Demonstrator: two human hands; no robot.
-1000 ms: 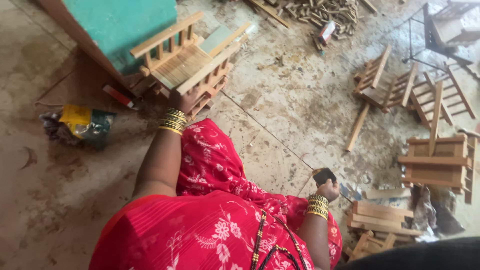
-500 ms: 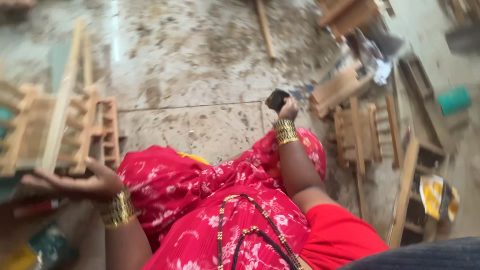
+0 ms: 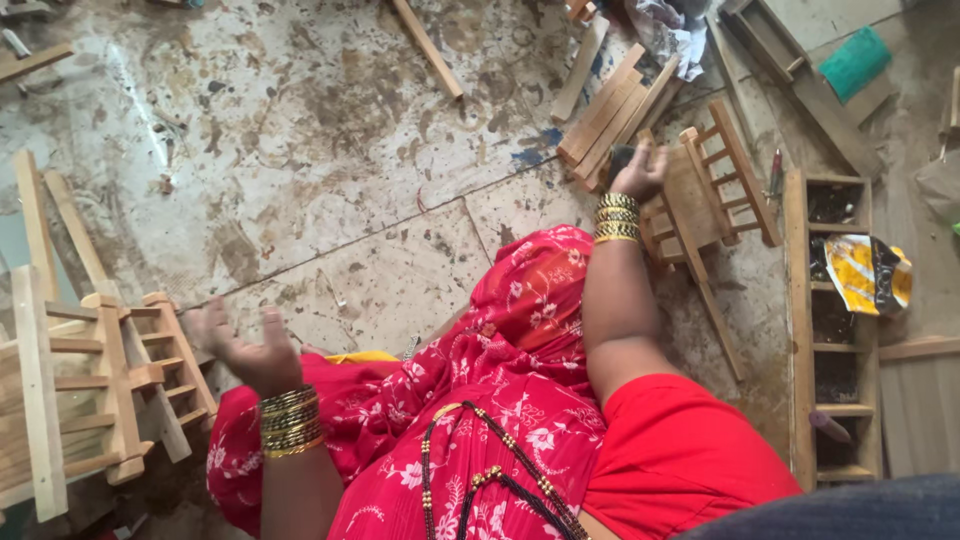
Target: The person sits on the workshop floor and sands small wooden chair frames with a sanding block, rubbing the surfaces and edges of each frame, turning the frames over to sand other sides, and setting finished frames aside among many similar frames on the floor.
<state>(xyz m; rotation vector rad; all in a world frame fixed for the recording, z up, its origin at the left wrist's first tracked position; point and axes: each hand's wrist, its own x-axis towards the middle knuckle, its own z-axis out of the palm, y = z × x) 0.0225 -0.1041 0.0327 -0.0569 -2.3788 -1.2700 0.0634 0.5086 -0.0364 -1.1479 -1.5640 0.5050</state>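
Toward the upper right of the frame, our right hand (image 3: 638, 172) closes on a small dark tool (image 3: 622, 156) above a wooden rack (image 3: 705, 195), while our left hand (image 3: 245, 345), open and empty, hovers beside the slatted wooden frame (image 3: 110, 385) at lower left, which we judge wants steadying next.

The left hand (image 3: 245, 350) is at about 8 o'clock. It is open, with the fingers (image 3: 272, 325) spread and nothing in it. The right hand (image 3: 637, 172) reaches out toward 1 o'clock, arm stretched, fingers curled around something small and dark.
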